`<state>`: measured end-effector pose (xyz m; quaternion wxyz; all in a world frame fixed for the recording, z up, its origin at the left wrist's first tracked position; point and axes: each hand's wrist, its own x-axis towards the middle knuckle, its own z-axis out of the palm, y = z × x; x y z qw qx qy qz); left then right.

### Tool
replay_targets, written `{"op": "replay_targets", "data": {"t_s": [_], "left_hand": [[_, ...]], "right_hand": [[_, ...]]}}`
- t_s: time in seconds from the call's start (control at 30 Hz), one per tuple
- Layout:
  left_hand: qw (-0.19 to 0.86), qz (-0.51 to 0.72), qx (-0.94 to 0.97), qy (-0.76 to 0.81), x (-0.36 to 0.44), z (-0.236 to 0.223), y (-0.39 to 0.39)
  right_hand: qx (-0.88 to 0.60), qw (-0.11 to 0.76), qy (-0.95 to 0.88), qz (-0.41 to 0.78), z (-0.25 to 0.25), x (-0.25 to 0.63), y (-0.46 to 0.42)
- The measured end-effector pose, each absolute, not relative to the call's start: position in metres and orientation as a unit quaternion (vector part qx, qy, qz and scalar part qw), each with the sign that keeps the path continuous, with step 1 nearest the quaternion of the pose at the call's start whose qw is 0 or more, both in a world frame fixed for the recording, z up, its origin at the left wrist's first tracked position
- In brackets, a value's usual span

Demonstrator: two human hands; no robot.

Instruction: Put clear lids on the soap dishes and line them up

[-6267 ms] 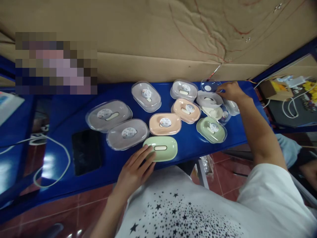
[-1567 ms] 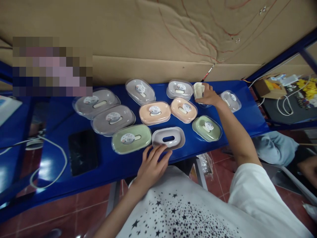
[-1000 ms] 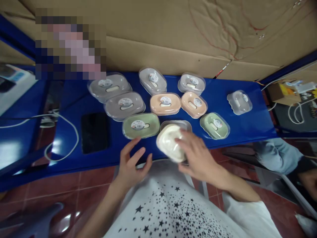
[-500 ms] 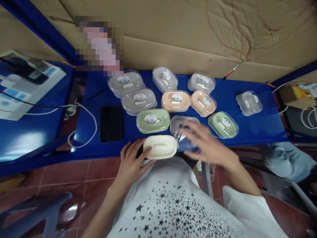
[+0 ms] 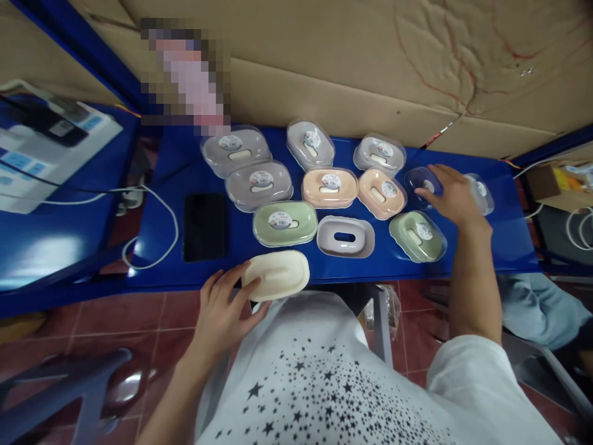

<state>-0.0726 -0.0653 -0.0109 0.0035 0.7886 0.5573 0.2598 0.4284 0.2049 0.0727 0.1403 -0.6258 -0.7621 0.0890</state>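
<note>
My left hand (image 5: 229, 303) grips the left end of a cream oval dish (image 5: 282, 275) at the front edge of the blue table, thumb at its near side and fingers on top. My right hand (image 5: 447, 191) is stretched out to the right, its thumb and fingers closed on a clear plastic lid (image 5: 416, 179) with a round label. Just behind the cream piece lies a lidless lavender oval dish (image 5: 324, 247) with a slot in its floor. A lidded green soap dish (image 5: 273, 235) is to its left; another green one (image 5: 403, 244) is to its right.
Several lidded grey and peach dishes (image 5: 315, 199) stand behind. Another clear lid (image 5: 484, 196) lies beyond my right hand. A black phone (image 5: 204, 227) and a white cable (image 5: 173, 232) are at left. Cardboard (image 5: 315, 86) lines the back; a person's leg (image 5: 542, 309) is at right.
My right hand has carried the clear lid from over the lavender dish to the right, uncovering that dish. My left hand and the cream dish have shifted slightly left, and the dish is turned a little.
</note>
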Motion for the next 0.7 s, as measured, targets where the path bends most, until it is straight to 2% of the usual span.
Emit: {"op": "replay_targets", "data": {"t_s": [0.07, 0.1, 0.17, 0.23, 0.37, 0.53, 0.6, 0.7], "left_hand": [[0.008, 0.259, 0.786, 0.562, -0.069, -0.011, -0.064], [0.011, 0.261, 0.785, 0.562, -0.066, -0.011, -0.062], [0.019, 0.263, 0.785, 0.560, -0.059, -0.012, -0.057], [0.028, 0.262, 0.786, 0.559, -0.052, -0.013, -0.052], [0.035, 0.263, 0.792, 0.550, -0.044, -0.012, -0.043], [0.088, 0.278, 0.795, 0.533, -0.020, -0.012, -0.029], [0.099, 0.293, 0.793, 0.525, -0.008, -0.012, -0.023], [0.109, 0.304, 0.797, 0.510, 0.004, -0.012, -0.015]], "right_hand": [[-0.594, 0.191, -0.778, 0.069, 0.081, 0.393, 0.159], [-0.544, 0.188, -0.812, 0.095, 0.082, 0.373, 0.133], [-0.417, 0.136, -0.884, 0.161, 0.076, 0.334, 0.087], [-0.384, 0.111, -0.897, 0.186, 0.065, 0.306, 0.055], [-0.428, 0.167, -0.867, 0.193, 0.062, 0.305, 0.035], [-0.563, 0.330, -0.719, 0.237, 0.078, 0.326, 0.030], [-0.591, 0.338, -0.673, 0.289, 0.076, 0.319, 0.032], [-0.566, 0.289, -0.679, 0.368, 0.067, 0.299, 0.040]]}}
